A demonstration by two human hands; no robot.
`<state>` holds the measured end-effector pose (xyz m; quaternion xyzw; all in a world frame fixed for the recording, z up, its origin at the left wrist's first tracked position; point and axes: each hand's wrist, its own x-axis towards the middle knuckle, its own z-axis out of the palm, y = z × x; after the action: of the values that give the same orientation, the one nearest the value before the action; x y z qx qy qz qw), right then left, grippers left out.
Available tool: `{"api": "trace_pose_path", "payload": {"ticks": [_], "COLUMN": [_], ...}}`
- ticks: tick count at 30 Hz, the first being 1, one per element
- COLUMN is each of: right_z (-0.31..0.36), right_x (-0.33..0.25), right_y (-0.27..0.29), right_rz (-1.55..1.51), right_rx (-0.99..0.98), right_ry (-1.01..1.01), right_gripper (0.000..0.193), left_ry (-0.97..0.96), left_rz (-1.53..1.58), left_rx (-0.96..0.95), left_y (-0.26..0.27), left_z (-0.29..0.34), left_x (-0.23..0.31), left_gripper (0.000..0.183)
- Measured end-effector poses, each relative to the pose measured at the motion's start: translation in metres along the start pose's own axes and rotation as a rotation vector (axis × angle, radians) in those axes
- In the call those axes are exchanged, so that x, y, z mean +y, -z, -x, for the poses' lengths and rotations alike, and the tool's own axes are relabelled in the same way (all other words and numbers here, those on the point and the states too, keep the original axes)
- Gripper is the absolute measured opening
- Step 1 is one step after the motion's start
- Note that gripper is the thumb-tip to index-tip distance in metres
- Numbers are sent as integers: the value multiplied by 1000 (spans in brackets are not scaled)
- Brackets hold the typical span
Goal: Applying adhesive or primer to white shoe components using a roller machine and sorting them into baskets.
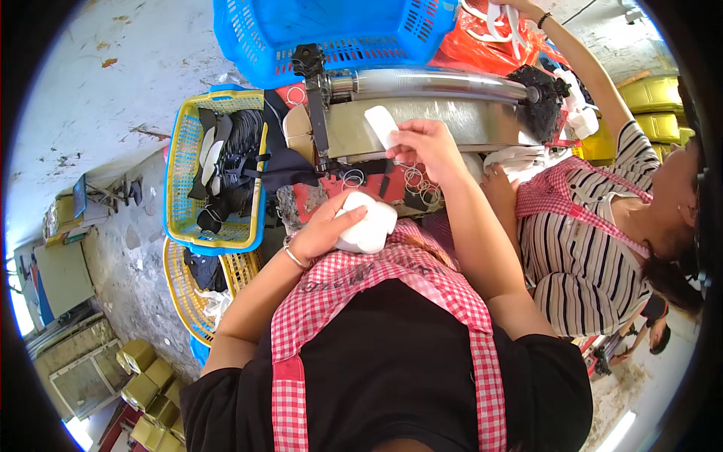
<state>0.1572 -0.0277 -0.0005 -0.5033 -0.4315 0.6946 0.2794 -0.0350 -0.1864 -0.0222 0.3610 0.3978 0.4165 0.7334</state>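
Note:
A stack of white, flat, rounded pieces (367,230) rests against my apron, with my left hand (325,235) closed round it, thumb on top. My right hand (428,147) pinches one elongated white piece (381,125) by its lower end. That piece is tilted, its upper end over the smooth metal bed (444,120) of a machine. Behind the bed runs a shiny metal roller (440,83), held between black end mounts. Several thin pale rings (422,187) lie on the red surface just below my right hand.
To the left, a yellow-and-blue basket (175,177) holds many black pieces; another yellow basket (177,282) stands below it. A large blue basket (331,22) sits behind the roller. At right, a co-worker (584,233) reaches toward a red plastic bag (478,45) with white pieces.

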Motion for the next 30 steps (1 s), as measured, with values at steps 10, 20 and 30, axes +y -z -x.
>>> {"api": "trace_pose_path", "payload": {"ticks": [10,20,30], "right_z": [-29,26,-168], "right_x": [-5,-5,-104], "right_y": [-13,-25,-3], "right_rz": [207,838,1245], "right_rx": [101,-163,-34], "right_ry": [125,686,514], "right_gripper": [22,23,49], "left_ry": [-162,-208,46], "left_rz": [-244,-368,-225], "left_rx": [369,370,307], "left_y": [8,16,9], "left_z": [-11,-40,-10], "left_x": [8,22,1], "left_gripper": [26,24,32]}}
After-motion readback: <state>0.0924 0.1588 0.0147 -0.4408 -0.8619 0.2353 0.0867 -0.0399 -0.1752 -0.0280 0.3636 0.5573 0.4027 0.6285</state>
